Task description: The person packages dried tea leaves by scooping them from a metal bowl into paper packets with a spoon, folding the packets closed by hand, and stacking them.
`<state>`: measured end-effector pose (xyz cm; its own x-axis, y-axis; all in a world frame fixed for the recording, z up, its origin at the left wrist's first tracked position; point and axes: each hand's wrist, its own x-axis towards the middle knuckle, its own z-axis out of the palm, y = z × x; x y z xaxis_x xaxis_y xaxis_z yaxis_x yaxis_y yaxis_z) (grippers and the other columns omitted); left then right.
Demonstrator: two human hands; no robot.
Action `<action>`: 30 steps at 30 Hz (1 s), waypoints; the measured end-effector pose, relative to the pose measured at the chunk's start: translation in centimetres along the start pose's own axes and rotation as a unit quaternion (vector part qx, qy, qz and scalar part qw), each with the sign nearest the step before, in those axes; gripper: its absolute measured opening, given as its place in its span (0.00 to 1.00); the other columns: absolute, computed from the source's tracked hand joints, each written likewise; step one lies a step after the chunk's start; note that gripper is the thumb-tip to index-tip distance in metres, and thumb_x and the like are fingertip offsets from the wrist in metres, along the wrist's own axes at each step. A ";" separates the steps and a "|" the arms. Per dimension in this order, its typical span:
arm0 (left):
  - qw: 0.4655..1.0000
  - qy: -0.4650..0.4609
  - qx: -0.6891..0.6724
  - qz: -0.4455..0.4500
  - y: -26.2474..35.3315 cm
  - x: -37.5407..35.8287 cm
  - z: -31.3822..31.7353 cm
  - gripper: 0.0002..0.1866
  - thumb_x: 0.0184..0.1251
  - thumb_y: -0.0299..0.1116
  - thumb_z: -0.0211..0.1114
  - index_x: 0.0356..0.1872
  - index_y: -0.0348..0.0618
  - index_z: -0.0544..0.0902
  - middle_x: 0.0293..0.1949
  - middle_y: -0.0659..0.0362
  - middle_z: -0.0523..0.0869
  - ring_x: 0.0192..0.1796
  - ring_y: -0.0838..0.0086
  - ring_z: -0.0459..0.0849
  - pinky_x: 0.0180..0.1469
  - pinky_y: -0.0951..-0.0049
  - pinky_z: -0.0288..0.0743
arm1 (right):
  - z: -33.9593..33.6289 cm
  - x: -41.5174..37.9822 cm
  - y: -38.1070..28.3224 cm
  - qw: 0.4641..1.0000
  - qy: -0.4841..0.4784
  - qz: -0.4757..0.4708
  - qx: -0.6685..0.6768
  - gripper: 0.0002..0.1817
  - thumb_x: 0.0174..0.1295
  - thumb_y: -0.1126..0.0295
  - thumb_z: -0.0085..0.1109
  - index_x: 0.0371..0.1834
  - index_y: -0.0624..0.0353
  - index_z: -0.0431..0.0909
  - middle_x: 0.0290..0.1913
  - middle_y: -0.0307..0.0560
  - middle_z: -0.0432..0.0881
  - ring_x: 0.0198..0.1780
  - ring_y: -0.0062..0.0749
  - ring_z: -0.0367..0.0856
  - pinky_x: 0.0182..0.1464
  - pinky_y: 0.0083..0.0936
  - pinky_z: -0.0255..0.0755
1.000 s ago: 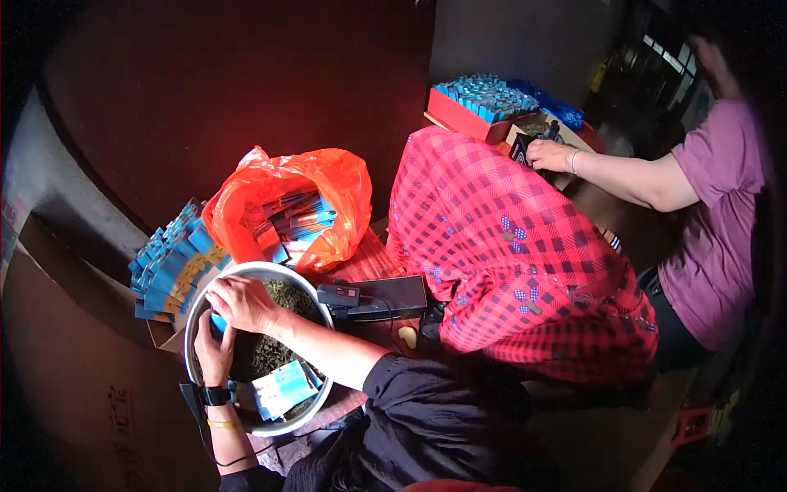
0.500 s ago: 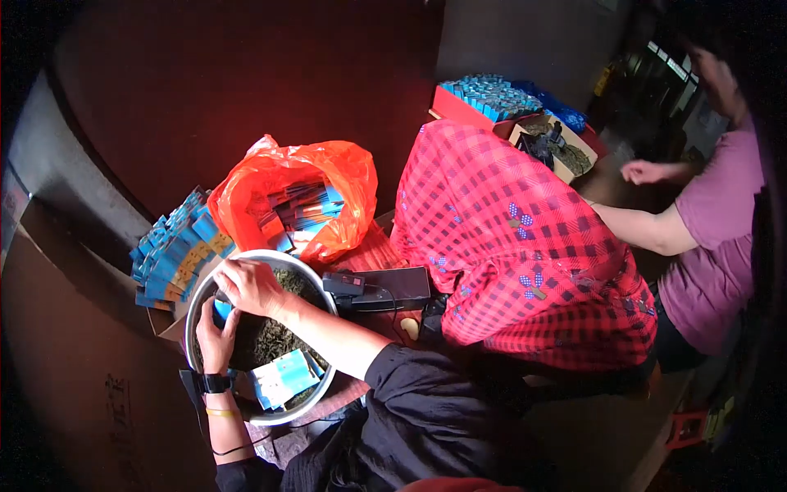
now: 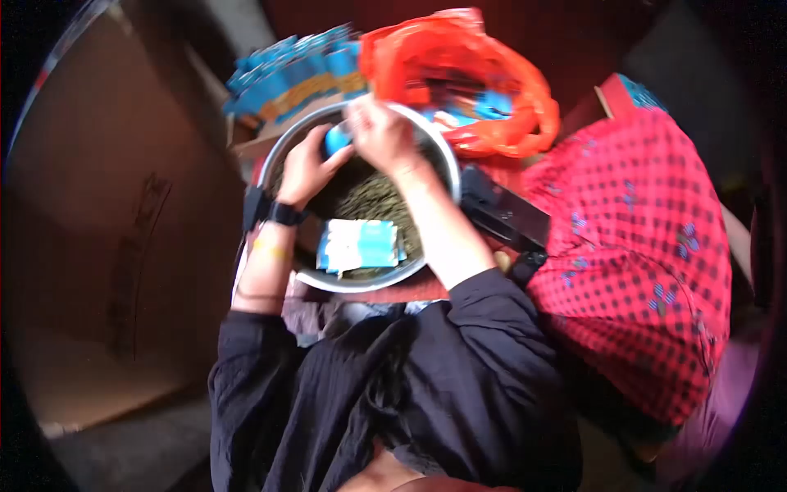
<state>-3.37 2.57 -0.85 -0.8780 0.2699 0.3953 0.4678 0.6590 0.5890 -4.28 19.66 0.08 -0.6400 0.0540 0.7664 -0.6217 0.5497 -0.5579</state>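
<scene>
A small blue packet is upright in my left hand, its fingers wrapped round it over the metal basin. Right beside the packet's top, my right hand is closed and blurred; whatever its fingers hold is hidden. Dried greenish-brown leaves fill much of the basin. On these leaves, near the basin's front rim, lies a stack of flat blue-and-white packets.
Behind the basin stands a cardboard box with rows of blue packets. A red plastic bag holds more packets. To the right are a dark box and red checked cloth. A large cardboard surface fills the left.
My view has swung left and down, so the basin and bags appear higher and further right. Both hands stay together at the blue packet. The other person has mostly left the view.
</scene>
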 end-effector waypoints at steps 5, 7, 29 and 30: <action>0.999 0.003 -0.007 -0.042 0.4 0.0 -0.7 0.30 0.56 0.49 0.74 0.54 0.39 0.79 0.42 0.45 0.87 0.45 0.57 0.87 0.48 0.63 0.79 | -1.8 1.0 1.4 0.992 0.076 0.090 -0.034 0.12 0.71 0.59 0.50 0.38 0.55 0.77 0.30 0.57 0.84 0.35 0.58 0.83 0.33 0.48 0.74; 0.999 0.028 -0.024 -0.020 0.0 0.0 -0.5 0.30 0.55 0.53 0.72 0.53 0.41 0.79 0.40 0.44 0.86 0.44 0.51 0.86 0.47 0.56 0.79 | -2.1 0.8 2.0 0.987 0.029 0.112 -0.115 0.13 0.71 0.59 0.50 0.38 0.56 0.76 0.30 0.59 0.83 0.35 0.58 0.84 0.34 0.51 0.73; 0.996 0.092 -0.005 0.016 -0.7 -0.3 -0.5 0.30 0.55 0.48 0.73 0.55 0.42 0.75 0.49 0.46 0.83 0.51 0.51 0.83 0.52 0.55 0.77 | -0.4 0.1 4.1 0.961 0.064 0.249 0.102 0.15 0.74 0.63 0.46 0.38 0.65 0.76 0.23 0.43 0.80 0.26 0.27 0.79 0.31 0.27 0.73; 0.997 0.075 -0.005 0.009 -0.6 -0.3 -0.5 0.31 0.55 0.47 0.73 0.56 0.42 0.75 0.50 0.46 0.83 0.52 0.51 0.82 0.53 0.56 0.77 | -0.6 0.4 3.5 0.959 0.064 0.250 0.116 0.15 0.74 0.63 0.46 0.38 0.65 0.76 0.23 0.43 0.80 0.26 0.27 0.79 0.31 0.27 0.73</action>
<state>-3.37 1.72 -0.97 -0.8449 0.1735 0.5061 0.4850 0.6477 0.5876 -6.48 22.07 -1.36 -0.8331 0.3723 0.4090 -0.3444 0.2295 -0.9104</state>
